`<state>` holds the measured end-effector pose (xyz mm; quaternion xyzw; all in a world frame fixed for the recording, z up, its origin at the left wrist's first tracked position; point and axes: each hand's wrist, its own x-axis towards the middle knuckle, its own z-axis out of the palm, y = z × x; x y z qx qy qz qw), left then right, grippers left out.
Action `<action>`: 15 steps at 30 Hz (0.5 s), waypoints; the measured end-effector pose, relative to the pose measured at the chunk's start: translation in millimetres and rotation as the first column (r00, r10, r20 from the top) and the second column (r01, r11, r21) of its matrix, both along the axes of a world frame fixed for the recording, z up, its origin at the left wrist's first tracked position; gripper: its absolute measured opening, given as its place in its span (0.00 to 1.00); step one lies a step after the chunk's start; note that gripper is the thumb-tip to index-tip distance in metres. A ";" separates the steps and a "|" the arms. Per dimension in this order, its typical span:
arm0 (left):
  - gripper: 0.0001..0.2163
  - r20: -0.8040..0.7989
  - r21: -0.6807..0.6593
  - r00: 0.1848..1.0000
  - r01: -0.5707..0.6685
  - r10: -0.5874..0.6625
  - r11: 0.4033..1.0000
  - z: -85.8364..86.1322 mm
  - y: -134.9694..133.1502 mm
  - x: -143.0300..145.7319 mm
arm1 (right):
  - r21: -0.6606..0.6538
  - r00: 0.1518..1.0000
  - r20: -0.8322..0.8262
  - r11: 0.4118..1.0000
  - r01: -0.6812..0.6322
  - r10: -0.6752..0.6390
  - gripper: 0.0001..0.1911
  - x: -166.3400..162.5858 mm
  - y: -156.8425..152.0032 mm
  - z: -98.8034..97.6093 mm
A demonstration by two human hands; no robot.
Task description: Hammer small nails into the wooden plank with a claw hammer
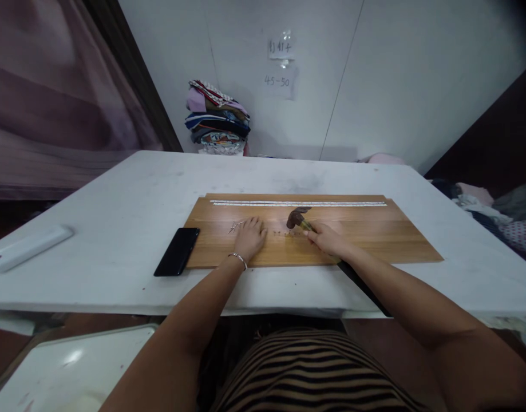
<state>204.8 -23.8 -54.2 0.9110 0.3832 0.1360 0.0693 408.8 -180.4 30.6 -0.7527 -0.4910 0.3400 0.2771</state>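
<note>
Two hands work on the wooden board (366,232): the right hand (327,239) grips the hammer (297,217) closed, the left hand (249,237) rests flat, holding nothing, beside the nail row (280,233), so a glancing blow could strike its fingers.

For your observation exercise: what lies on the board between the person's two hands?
Head view: a short row of small nails stands in the wooden board, between left hand and right hand.

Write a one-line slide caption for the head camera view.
Right hand grips a hammer over a wooden board; left hand rests beside loose nails.
</note>
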 end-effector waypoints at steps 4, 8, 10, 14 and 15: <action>0.13 -0.022 0.000 1.000 -0.004 0.004 1.000 1.2 -0.1 0.3 | -0.001 1.000 -0.008 1.000 0.007 -0.007 0.06 -1.1 -0.4 -0.6; 0.13 -0.038 -0.002 0.999 -0.002 0.002 1.000 5.5 -1.7 0.5 | -0.009 0.999 -0.035 1.000 0.015 -0.015 0.07 -2.9 -1.0 -4.7; 0.12 -0.037 -0.004 0.999 -0.004 0.004 1.000 7.4 -2.5 0.4 | -0.014 0.999 -0.036 1.000 0.023 -0.023 0.06 -2.9 -1.0 -6.0; 0.13 -0.037 -0.013 0.999 -0.006 0.005 1.000 9.3 -4.1 0.0 | -0.015 0.999 -0.034 1.000 0.011 -0.011 0.06 -0.9 -1.4 -5.1; 0.13 -0.036 -0.016 0.999 -0.006 0.005 1.000 9.5 -4.5 -0.1 | -0.013 0.999 -0.033 1.000 0.003 -0.004 0.06 -0.2 -1.6 -4.4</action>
